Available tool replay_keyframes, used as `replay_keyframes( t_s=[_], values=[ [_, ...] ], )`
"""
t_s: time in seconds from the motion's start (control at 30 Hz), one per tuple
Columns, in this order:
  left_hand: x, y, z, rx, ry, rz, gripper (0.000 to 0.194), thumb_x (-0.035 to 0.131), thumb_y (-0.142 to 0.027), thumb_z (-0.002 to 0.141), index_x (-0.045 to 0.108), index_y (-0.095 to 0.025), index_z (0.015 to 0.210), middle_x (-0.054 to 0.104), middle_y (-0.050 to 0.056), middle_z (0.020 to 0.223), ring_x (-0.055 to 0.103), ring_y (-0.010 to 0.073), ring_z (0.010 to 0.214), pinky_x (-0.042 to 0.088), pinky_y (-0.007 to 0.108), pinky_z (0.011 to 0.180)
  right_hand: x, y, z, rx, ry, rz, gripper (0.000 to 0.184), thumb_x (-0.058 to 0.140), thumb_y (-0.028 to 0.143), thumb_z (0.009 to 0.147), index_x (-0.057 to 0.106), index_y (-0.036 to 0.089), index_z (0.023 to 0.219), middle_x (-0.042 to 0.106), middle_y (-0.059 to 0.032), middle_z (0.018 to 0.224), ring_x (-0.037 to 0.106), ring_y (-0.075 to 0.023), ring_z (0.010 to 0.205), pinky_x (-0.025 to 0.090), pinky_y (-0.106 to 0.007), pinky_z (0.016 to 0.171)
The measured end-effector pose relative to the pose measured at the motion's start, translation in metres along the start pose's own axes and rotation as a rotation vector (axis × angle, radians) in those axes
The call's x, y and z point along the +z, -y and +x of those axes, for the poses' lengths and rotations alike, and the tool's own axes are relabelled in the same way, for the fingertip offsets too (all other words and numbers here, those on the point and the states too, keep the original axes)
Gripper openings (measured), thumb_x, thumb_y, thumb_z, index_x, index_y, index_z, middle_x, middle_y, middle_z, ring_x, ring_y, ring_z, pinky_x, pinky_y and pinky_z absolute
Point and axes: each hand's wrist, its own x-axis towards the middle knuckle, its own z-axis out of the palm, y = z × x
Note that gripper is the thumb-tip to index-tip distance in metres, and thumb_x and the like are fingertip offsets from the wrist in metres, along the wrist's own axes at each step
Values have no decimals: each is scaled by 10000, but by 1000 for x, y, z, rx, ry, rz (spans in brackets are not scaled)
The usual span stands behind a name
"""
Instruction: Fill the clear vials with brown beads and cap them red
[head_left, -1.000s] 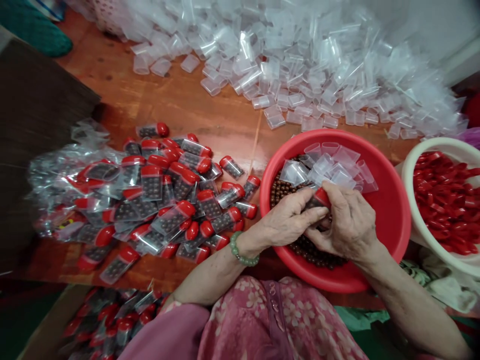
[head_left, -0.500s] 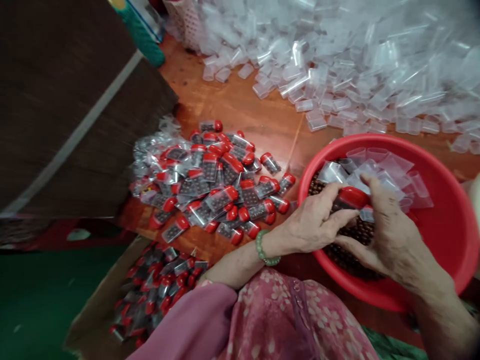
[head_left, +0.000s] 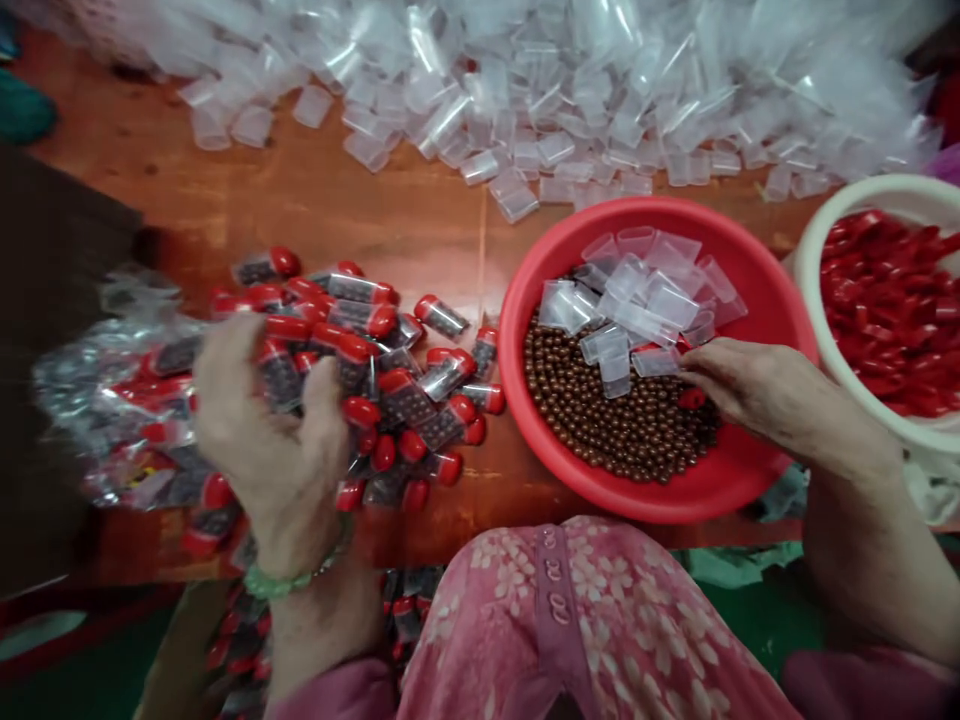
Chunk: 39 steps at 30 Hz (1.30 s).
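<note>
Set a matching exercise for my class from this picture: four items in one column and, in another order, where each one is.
Items:
1. brown beads
2. red caps
3. green bracelet
4. capped tubes

Places:
A. on the table
B. in the white basin
C. in the red basin
D. on the left wrist

Pairs: 1-C, 2-B, 3-D, 4-A
</note>
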Motion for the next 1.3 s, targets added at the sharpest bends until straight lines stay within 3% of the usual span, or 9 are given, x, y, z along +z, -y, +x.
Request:
replay_keyframes(
  t_s=[0.13,0.3,0.4,0.53,0.67,0.83,1.0,1.1,1.3],
  values=[
    [51,-19,20,185,-36,144,175,594,-237,958,674,-194,1108,725,69,1031,676,203,966,566,387,904,3,2,3,-58,211,-100,150,486,233,987,602,193,901,660,-43,797,628,-191,638,449,-325,594],
    [106,-42,52,325,398,401,193,504,-124,973,628,-131,1120,676,120,1127,635,235,1049,554,379,910,9,20,25,-94,229,-84,173,541,229,954,590,163,1106,671,-101,1011,666,-215,806,466,-314,648],
    [118,-39,62,331,488,533,191,487,-69,940,624,-118,1065,661,125,1081,611,260,1050,541,403,910,19,32,38,-108,219,-117,179,521,192,941,562,161,1112,663,-119,1068,663,-209,802,448,-301,616],
    [117,-26,59,326,342,468,153,493,-127,970,636,-114,1023,700,128,1035,631,254,995,552,411,890,33,40,48,-19,229,-49,250,605,281,914,511,160,1111,692,-110,965,684,-258,811,430,-316,604],
    [110,-19,46,349,-29,226,181,500,-184,1001,650,-135,1090,741,106,1096,676,201,1029,560,370,945,43,43,54,129,189,132,364,711,326,851,489,173,1095,688,-53,810,669,-244,708,402,-304,581],
    [94,-22,10,181,-400,136,189,513,-170,990,655,-178,1115,756,67,1100,703,176,1064,564,382,968,52,44,57,185,49,459,427,819,314,750,485,210,995,643,-1,784,553,-145,566,415,-277,526],
    [87,-24,-42,156,-335,134,171,518,-168,976,635,-187,1098,760,84,1072,712,185,1052,583,406,937,73,40,60,222,-64,687,451,825,480,750,487,256,946,577,12,692,520,-138,483,388,-281,403],
    [90,-12,-66,168,-324,122,168,555,-137,952,624,-165,1102,760,103,1034,720,182,997,606,386,876,73,41,60,119,-78,746,439,799,507,769,517,255,993,568,13,679,506,-130,423,372,-281,349],
    [89,18,-89,160,-318,246,193,581,-76,915,635,-143,1088,748,119,1030,700,204,1002,613,396,877,30,48,46,-384,44,111,278,468,384,990,644,221,1129,684,-98,899,654,-238,732,502,-365,578]
  ],
)
